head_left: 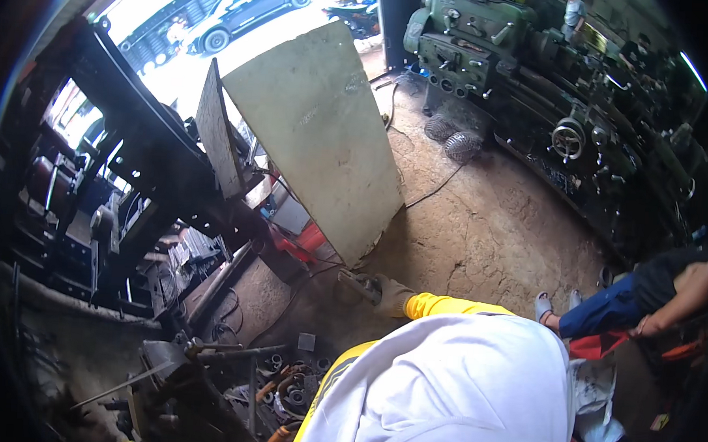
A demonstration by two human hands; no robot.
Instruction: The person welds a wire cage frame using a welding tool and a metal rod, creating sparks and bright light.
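Note:
My right hand (pixel 392 295), in a brown glove with a yellow sleeve behind it, is shut on a small grey power tool (pixel 359 284). The tool's head sits at the foot of a big pale metal sheet (pixel 318 132) that leans upright on the dirt floor. My white shirt (pixel 457 391) fills the lower middle. At the bottom left edge a scrap of yellow cuff and a dim gloved shape, likely my left hand (pixel 102 426), lie by a metal bar (pixel 126 381). Its grip is too dark to read.
A pile of scrap metal parts (pixel 284 380) lies below the tool. A dark steel frame (pixel 136 148) stands on the left, a green lathe (pixel 488 37) at the back right. Another person (pixel 651 301) sits low on the right. A cable (pixel 438 185) crosses the floor.

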